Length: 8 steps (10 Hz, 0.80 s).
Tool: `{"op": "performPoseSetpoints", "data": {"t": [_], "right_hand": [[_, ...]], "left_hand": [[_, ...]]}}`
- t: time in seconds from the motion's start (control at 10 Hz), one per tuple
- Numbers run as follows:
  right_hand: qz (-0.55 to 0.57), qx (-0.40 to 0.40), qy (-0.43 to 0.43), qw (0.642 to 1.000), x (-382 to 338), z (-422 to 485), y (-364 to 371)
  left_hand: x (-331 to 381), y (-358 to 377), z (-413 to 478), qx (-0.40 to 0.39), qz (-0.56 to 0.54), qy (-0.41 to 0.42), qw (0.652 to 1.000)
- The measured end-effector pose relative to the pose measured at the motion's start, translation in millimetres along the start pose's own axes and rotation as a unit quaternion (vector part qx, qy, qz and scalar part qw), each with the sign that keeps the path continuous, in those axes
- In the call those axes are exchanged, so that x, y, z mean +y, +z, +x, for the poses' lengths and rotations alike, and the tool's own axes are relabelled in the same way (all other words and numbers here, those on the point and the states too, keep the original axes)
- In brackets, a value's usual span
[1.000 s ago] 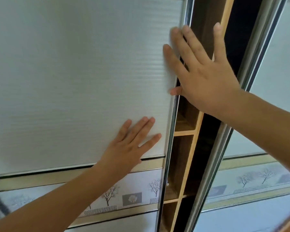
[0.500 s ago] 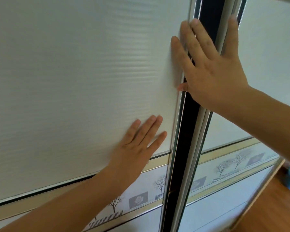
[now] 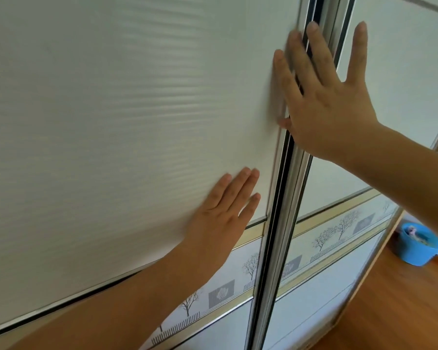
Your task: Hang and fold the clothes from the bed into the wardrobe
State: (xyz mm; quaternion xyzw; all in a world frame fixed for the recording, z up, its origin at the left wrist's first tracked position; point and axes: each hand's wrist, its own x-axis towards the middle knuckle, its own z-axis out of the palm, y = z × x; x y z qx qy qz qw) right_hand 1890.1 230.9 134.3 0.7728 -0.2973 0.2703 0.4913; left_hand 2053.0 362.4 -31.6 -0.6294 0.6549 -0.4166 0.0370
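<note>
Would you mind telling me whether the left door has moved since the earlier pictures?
Yes. The left door has slid right, toward the right door; the gap between them, which showed wooden shelves, is gone.

Both arms reach forward and up, bare to the edge of view. The left forearm (image 3: 137, 294) rises from the lower left, and the left grip (image 3: 220, 221) is laid flat with its back to the camera, fingers (image 3: 245, 178) straight and close together. The right forearm (image 3: 415, 178) comes in from the right, higher. The right grip (image 3: 331, 107) is also flat and back-on, with its fingers spread, the outermost finger (image 3: 359, 46) splayed wide and the thumb tip (image 3: 283, 122) showing at the lower left.
</note>
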Motion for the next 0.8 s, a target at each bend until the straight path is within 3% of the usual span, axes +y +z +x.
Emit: {"op": "performPoseSetpoints", "data": {"t": [0.5,0.6,0.7,0.8], "right_hand": [[0.040,-0.037,0.017,0.998,-10,-12,6],[0.109,-0.047,-0.007,0.993,-12,-29,7],[0.251,-0.041,-0.021,0.967,-10,-58,4],[0.369,-0.005,-0.009,0.930,-10,-100,-1]], "left_hand": [[-6,-2,5,0.021,-0.097,0.046,0.994],[-9,-2,3,0.043,-0.173,0.065,0.982],[-2,-3,-5,0.028,-0.315,0.046,0.948],[12,-3,-4,-0.075,-0.396,0.031,0.915]]}}
